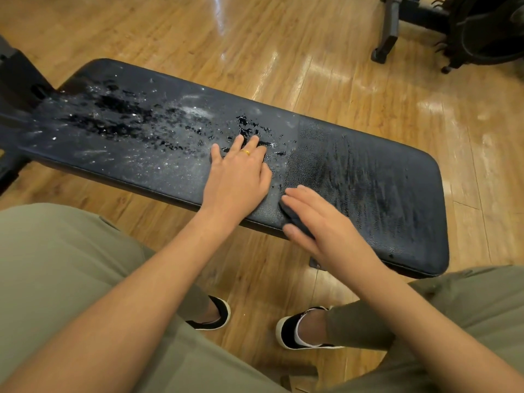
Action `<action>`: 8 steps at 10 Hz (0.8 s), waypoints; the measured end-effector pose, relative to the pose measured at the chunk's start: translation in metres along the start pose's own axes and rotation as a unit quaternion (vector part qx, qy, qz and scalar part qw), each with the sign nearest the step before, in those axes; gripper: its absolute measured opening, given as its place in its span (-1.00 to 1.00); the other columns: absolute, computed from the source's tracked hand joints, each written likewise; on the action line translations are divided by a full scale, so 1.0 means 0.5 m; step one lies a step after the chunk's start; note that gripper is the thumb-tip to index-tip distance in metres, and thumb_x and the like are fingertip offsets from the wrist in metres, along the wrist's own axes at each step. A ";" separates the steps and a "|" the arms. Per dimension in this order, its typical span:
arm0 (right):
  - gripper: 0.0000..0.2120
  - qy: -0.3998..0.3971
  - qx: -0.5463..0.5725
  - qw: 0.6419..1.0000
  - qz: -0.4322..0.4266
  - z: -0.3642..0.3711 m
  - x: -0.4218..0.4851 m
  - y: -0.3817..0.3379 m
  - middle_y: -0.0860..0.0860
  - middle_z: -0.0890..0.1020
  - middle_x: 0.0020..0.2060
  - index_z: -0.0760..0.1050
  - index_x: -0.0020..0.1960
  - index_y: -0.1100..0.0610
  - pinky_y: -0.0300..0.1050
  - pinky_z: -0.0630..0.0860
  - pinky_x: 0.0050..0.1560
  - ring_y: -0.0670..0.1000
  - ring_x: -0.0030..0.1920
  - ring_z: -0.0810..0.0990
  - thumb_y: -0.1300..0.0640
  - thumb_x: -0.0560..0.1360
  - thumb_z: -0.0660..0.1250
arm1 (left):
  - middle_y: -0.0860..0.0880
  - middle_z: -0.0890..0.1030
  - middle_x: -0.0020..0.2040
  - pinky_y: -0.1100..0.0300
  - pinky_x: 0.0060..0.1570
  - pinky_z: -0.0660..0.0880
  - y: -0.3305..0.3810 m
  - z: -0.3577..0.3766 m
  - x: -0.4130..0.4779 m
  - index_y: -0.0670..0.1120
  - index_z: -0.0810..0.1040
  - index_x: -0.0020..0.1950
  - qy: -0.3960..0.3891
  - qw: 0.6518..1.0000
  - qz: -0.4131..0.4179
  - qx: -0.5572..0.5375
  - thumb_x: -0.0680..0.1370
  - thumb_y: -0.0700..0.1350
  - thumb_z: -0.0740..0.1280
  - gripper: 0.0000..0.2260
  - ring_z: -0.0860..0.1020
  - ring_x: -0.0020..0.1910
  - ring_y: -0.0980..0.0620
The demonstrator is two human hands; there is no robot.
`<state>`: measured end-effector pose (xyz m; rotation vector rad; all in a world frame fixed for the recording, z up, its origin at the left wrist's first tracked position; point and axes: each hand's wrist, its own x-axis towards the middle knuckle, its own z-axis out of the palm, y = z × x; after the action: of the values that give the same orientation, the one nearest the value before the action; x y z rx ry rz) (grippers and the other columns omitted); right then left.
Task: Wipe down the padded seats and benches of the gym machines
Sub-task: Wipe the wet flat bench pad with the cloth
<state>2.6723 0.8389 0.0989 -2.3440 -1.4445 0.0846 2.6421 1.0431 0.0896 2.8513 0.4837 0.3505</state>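
Note:
A long black padded bench (pixel 425 228) lies across the view over a wooden floor. Its left half is covered in water droplets and white specks (pixel 127 120); its right half shows wiped streaks (pixel 368 188). My left hand (pixel 238 177), wearing a gold ring, rests flat on the middle of the pad with fingers spread. My right hand (pixel 326 231) is at the pad's near edge, blurred by motion, and grips a small dark cloth (pixel 295 218) between thumb and fingers. Most of the cloth is hidden under the hand.
The bench's dark frame (pixel 17 75) rises at the far left. Another machine's grey leg (pixel 391 26) and a black bag-like object (pixel 482 32) stand at the top right. My feet in black shoes (pixel 215 316) (pixel 300 330) are on the floor below the bench.

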 end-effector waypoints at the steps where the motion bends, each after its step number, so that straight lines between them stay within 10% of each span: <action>1: -0.57 0.018 0.003 0.998 0.062 -0.011 0.068 0.039 0.11 0.47 0.40 0.45 0.40 0.23 -0.17 0.23 0.43 0.07 0.45 0.36 0.01 0.62 0.26 | -0.06 0.45 0.46 -0.34 0.39 0.21 0.002 0.000 -0.001 -0.07 0.51 0.35 0.000 1.000 -0.003 -0.009 0.61 -0.03 0.13 -0.64 0.34 0.48 -0.11; 3: -0.70 0.030 -0.019 0.989 0.143 -0.018 0.271 0.168 0.13 0.54 0.18 0.47 0.17 0.25 -0.12 0.27 0.00 0.15 0.22 0.46 0.03 0.61 0.23 | -0.06 0.45 0.46 -0.34 0.38 0.21 0.003 -0.003 -0.002 -0.08 0.51 0.35 0.000 1.000 -0.003 -0.010 0.62 -0.03 0.12 -0.64 0.34 0.48 -0.12; 8: -0.59 0.027 -0.009 0.994 0.101 -0.004 0.119 0.051 0.17 0.41 0.43 0.38 0.44 0.29 -0.12 0.09 0.52 0.15 0.50 0.28 0.11 0.65 0.21 | -0.06 0.45 0.46 -0.34 0.37 0.24 0.001 -0.001 -0.001 -0.09 0.52 0.34 0.003 1.000 -0.002 0.000 0.62 -0.03 0.12 -0.64 0.34 0.48 -0.11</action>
<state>2.7223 0.8799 0.1005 -2.4809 -1.1850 0.0627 2.6415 1.0424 0.0900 2.8495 0.4915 0.3585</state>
